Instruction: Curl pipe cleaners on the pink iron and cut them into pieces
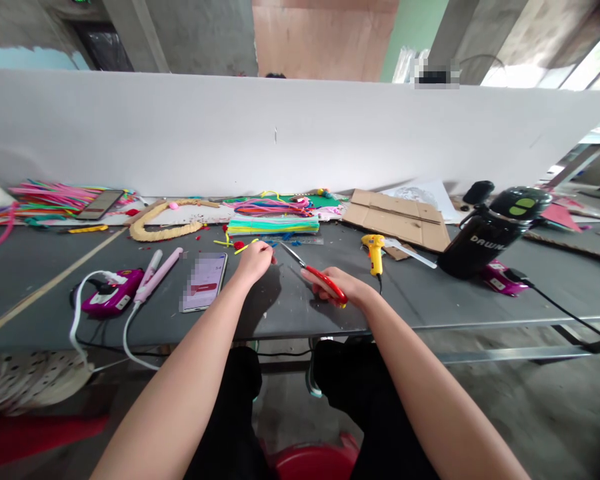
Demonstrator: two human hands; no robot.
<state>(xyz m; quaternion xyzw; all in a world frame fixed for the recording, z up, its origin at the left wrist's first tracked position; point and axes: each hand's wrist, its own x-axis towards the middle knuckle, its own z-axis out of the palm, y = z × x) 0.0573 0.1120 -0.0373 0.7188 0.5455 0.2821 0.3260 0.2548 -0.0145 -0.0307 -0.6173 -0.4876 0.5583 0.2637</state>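
My right hand (333,283) is wrapped round the red handles of a pair of scissors (293,254), whose metal blades point up and left toward my other hand. My left hand (257,261) is closed in a pinch just left of the blade tips. What sits between its fingertips is too small to make out. A yellow pipe cleaner (244,247) shows right behind that hand; whether it is gripped or lies on the table I cannot tell. Just beyond lies a bundle of turquoise, white and yellow pipe cleaners (274,225), with blue scraps in front of it.
Left on the grey table (260,313) are a phone (205,283), a pink hair straightener (157,277) and a purple power strip (113,293). To the right are a yellow glue gun (375,252), folded cardboard (397,217) and a black bottle (495,230). A white partition (275,140) stands behind.
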